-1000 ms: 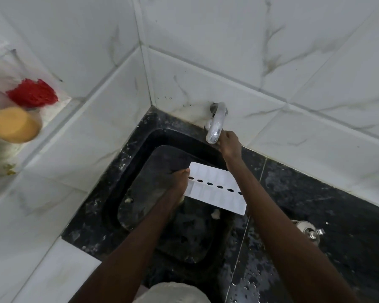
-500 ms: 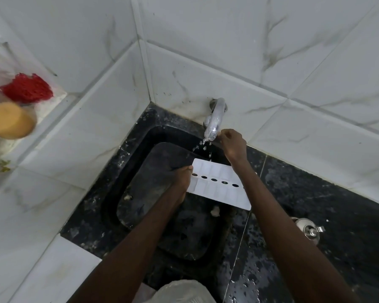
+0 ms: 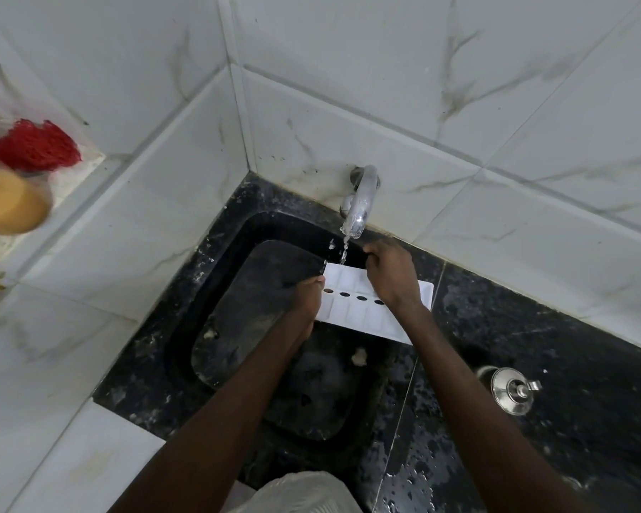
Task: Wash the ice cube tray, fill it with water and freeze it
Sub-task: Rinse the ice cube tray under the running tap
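White marble-veined wall tiles (image 3: 385,87) meet in a corner above a black stone counter (image 3: 570,346) with a dark sink (image 3: 260,327) sunk into it.

Grip: left hand (image 3: 309,303) is clamped on the near-left end of the ice cube tray (image 3: 352,309), fingers wrapped under the edge, thumb side on top. Right hand (image 3: 389,275) lies over the far-right part of the tray with fingers curled; whether it is pinching the far edge or only resting on it, I cannot tell. Its fingertips are hidden.

Tray position: held level-ish over the sink basin, right end reaching over the counter edge, underside apparently up (flat white ribs, a row of dark oval holes down the middle).

Water: a thin stream falls from the chrome tap (image 3: 359,201) onto the tray's far-left corner; droplets scatter just beside it.

Surroundings: counter to the right is wet with beaded drops; a round metal fitting (image 3: 511,390) sits well apart from the tray. On a ledge at far left, a red mesh scrubber (image 3: 34,146) and a blurred yellow object (image 3: 8,201).

Progress, judged: washing has only begun, with water reaching just one corner. No soap or scrubber in hand. Rinsing the whole tray, filling the wells and freezing all remain.
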`<state>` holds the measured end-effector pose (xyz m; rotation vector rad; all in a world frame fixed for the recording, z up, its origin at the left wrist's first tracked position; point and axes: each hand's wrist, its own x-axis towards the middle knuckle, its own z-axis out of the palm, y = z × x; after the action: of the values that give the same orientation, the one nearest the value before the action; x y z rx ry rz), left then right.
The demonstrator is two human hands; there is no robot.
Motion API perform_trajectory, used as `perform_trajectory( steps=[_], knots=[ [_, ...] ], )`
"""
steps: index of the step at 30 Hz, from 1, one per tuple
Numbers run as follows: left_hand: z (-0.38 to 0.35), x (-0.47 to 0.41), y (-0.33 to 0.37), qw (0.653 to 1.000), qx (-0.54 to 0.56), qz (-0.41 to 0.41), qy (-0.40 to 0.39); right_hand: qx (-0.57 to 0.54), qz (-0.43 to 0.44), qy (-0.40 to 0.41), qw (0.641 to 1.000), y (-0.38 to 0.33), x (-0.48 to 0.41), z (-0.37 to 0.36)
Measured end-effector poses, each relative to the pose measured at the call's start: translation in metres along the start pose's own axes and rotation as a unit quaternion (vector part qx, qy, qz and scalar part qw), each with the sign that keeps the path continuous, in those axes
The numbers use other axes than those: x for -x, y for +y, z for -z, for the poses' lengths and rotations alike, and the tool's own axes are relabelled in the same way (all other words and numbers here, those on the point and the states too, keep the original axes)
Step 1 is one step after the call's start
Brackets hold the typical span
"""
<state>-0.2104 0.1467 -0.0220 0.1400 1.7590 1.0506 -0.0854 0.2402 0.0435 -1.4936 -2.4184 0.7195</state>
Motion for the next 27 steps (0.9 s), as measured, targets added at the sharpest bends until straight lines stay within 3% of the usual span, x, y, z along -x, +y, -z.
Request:
perform_trajectory(
  steps=[4,13,17,23,27],
  knots=[
    [0.001,-0.004,0.003,1.000,0.004,0.000,-0.007,0.010,0.036,0.020,0.999,-0.003,0.006,-0.001],
    [-0.005,-0.004,0.008,0.999,0.019,-0.027,-0.019,0.097,0.134,-0.037,0.986,0.000,0.016,-0.017],
    [-0.007,-0.002,0.010,0.998,0.022,-0.048,-0.021,0.149,0.147,-0.070,0.975,-0.001,0.017,-0.026],
    [-0.007,0.005,0.022,0.998,0.042,-0.052,0.000,0.161,0.157,-0.019,0.974,0.003,0.017,-0.026],
    [-0.010,0.005,0.022,0.998,0.051,-0.042,0.009,0.162,0.148,-0.044,0.975,-0.006,0.016,-0.034]
  ],
)
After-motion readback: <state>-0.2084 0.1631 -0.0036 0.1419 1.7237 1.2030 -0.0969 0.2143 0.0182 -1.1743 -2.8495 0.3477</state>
